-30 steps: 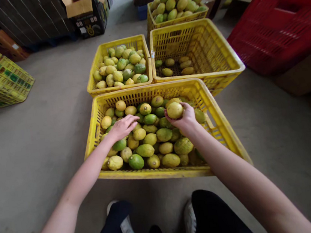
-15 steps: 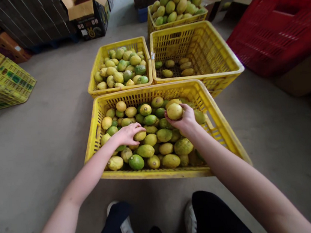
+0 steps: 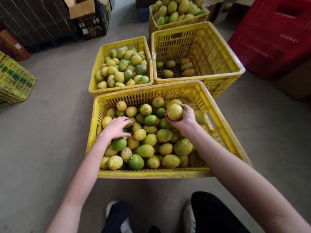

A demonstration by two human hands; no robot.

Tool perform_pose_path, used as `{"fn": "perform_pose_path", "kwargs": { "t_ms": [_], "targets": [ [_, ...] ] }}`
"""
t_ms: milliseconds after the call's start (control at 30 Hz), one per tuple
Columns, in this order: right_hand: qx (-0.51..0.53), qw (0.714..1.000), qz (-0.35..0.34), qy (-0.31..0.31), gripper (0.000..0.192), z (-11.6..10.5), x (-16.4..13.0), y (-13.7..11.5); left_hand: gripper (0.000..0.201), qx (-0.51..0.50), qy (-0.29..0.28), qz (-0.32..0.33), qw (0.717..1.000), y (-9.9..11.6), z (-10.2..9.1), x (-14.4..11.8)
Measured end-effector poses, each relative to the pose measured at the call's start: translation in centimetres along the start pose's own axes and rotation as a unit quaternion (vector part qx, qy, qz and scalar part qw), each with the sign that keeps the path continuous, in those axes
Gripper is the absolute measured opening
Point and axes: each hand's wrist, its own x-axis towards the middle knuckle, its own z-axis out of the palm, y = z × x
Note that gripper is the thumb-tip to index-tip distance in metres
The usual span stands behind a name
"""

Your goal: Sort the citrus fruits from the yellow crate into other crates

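Over the near crate (image 3: 97, 112) — right hand (image 3: 187, 122) grips a lemon (image 3: 175, 111), left hand (image 3: 116, 128) seemingly resting.

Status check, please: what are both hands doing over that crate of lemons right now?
Right hand grips a yellow lemon. Left hand rests flat on the pile in the near crate. Nothing blocking either.

Yellow lattice crates (image 3: 98, 112) hold yellow-green lemons (image 3: 145, 150) (some mottled); red crate (image 3: 275, 30); grey floor (image 3: 34, 146).
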Motion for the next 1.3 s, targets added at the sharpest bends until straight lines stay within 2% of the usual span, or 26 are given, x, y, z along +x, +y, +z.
{"fn": "perform_pose_path", "kwargs": {
  "t_ms": [67, 133, 233, 333, 467, 633, 700, 800, 867, 900, 933, 967, 1033, 1067, 1100, 1133, 1167, 1300],
  "targets": [
    [-0.001, 1.0, 0.0, -0.006, 0.007, 0.0, 0.0, 0.0, 0.042, 0.046, 0.04, -0.101, 0.993, -1.4, -0.4, -0.4],
    [-0.001, 1.0, 0.001, -0.01, 0.006, 0.0, 0.0, 0.1, 0.04, 0.085, 0.048, -0.202, 0.974, -2.2, -0.3, -0.5],
    [0.0, 1.0, 0.002, -0.017, 0.005, 0.0, -0.1, 0.2, 0.039, 0.127, 0.032, -0.282, 0.951, -2.0, 0.1, -0.3],
    [0.012, 0.999, -0.005, -0.036, 0.008, 0.0, -0.4, 0.2, 0.037, 0.153, 0.041, -0.298, 0.941, -0.8, -0.1, -0.1],
    [0.024, 0.997, -0.001, -0.067, 0.015, 0.0, -0.5, 0.3, 0.04, 0.158, 0.068, -0.3, 0.938, 0.9, -1.3, -0.6],
    [0.034, 0.993, 0.022, -0.107, 0.028, 0.1, -0.5, 0.3, 0.054, 0.127, 0.044, -0.35, 0.927, 1.4, -2.4, -1.7],
    [0.015, 0.992, 0.033, -0.118, 0.032, 0.2, -0.5, 0.3, 0.056, 0.096, 0.082, -0.344, 0.93, 1.0, -2.6, -1.7],
    [-0.05, 0.988, 0.042, -0.137, 0.034, 0.3, -0.3, 0.5, 0.05, -0.048, 0.214, -0.315, 0.923, 0.9, -2.6, -1.0],
    [-0.088, 0.983, 0.036, -0.157, 0.029, 0.4, -0.3, 1.0, 0.042, -0.25, 0.282, -0.284, 0.881, 1.6, -2.3, -0.1],
    [-0.101, 0.979, 0.032, -0.173, 0.025, 0.4, -0.3, 1.3, 0.036, -0.377, 0.289, -0.263, 0.84, 2.3, -2.0, 0.5],
    [-0.109, 0.975, 0.03, -0.192, 0.021, 0.5, -0.3, 1.8, 0.031, -0.504, 0.28, -0.241, 0.781, 3.1, -1.7, 1.0],
    [-0.114, 0.969, 0.032, -0.215, 0.016, 0.5, -0.4, 2.2, 0.025, -0.617, 0.259, -0.222, 0.709, 4.0, -1.4, 1.5],
    [-0.124, 0.954, 0.045, -0.269, 0.01, 0.6, -0.9, 3.2, 0.018, -0.763, 0.223, -0.203, 0.572, 5.7, -0.6, 2.2],
    [-0.13, 0.946, 0.047, -0.293, 0.008, 0.6, -1.1, 3.7, 0.018, -0.799, 0.207, -0.204, 0.526, 6.3, -0.2, 2.4],
    [-0.136, 0.94, 0.042, -0.311, 0.006, 0.6, -1.4, 4.1, 0.019, -0.818, 0.192, -0.211, 0.499, 6.8, 0.1, 2.5],
    [-0.143, 0.935, 0.031, -0.323, 0.006, 0.6, -1.7, 4.5, 0.021, -0.825, 0.178, -0.219, 0.489, 7.1, 0.4, 2.6],
    [-0.151, 0.931, 0.017, -0.331, 0.008, 0.6, -1.9, 4.7, 0.024, -0.824, 0.169, -0.224, 0.492, 7.2, 0.6, 2.5],
    [-0.166, 0.925, -0.015, -0.341, 0.008, 0.9, -2.4, 4.7, 0.018, -0.791, 0.192, -0.219, 0.538, 7.2, 0.3, 2.2]
  ]
}}
